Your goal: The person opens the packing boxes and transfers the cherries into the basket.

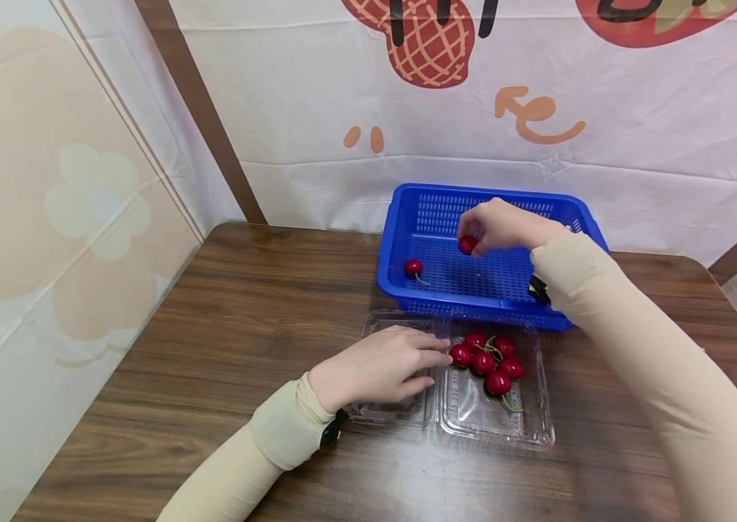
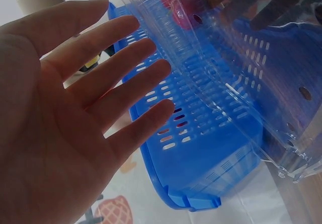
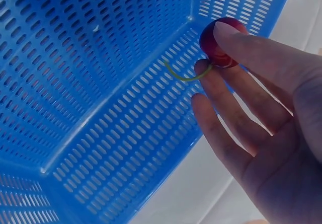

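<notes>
Between thumb and fingers my right hand (image 1: 495, 223) pinches a dark red cherry (image 3: 221, 42) with a curved green stem, over the blue plastic basket (image 1: 391, 239). Another cherry (image 1: 413, 267) lies on the basket floor at its left. My left hand (image 1: 389, 365) spreads its straight fingers over the left half of a hinged clear plastic box (image 1: 495, 429), holding nothing. Its fingertips come close to several cherries (image 1: 483, 362) with green stems in the box's right half. In the left wrist view, the left palm (image 2: 55, 128) shows bare.
The brown wooden table (image 1: 231, 312) carries the box in front of the basket. A white printed cloth (image 1: 303, 188) hangs right behind the table's back edge, and another pale sheet (image 1: 81, 275) stands along the left side.
</notes>
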### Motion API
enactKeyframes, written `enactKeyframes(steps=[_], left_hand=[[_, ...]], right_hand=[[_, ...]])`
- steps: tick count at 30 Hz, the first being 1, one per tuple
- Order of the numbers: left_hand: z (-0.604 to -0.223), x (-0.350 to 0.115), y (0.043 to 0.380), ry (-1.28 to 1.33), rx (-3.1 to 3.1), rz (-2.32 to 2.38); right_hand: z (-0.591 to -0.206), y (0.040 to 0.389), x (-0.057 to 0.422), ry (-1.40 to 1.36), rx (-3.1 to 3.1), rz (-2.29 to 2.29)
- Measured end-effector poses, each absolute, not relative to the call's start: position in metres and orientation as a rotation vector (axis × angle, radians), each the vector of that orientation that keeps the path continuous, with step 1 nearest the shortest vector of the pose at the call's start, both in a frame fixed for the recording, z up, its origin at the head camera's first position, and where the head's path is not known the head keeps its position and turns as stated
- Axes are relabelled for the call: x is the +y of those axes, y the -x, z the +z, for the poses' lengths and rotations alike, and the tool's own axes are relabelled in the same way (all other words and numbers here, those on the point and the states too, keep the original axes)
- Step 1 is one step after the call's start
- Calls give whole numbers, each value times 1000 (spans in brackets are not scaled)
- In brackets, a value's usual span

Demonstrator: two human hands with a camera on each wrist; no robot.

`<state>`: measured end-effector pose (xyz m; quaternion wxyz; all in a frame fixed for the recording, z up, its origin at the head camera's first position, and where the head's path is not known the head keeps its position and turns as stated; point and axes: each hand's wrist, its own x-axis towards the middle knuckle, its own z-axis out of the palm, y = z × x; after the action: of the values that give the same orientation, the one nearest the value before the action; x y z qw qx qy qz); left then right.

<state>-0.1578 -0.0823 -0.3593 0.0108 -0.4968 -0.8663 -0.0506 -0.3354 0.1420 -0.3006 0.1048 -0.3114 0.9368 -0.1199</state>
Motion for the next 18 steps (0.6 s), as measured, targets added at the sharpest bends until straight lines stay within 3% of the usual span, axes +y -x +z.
enactKeyframes(steps=[18], left_hand=[[-358,-83,157,1560,-2696,-154]], right_hand=[[-310,348,126,875,2734,-369]])
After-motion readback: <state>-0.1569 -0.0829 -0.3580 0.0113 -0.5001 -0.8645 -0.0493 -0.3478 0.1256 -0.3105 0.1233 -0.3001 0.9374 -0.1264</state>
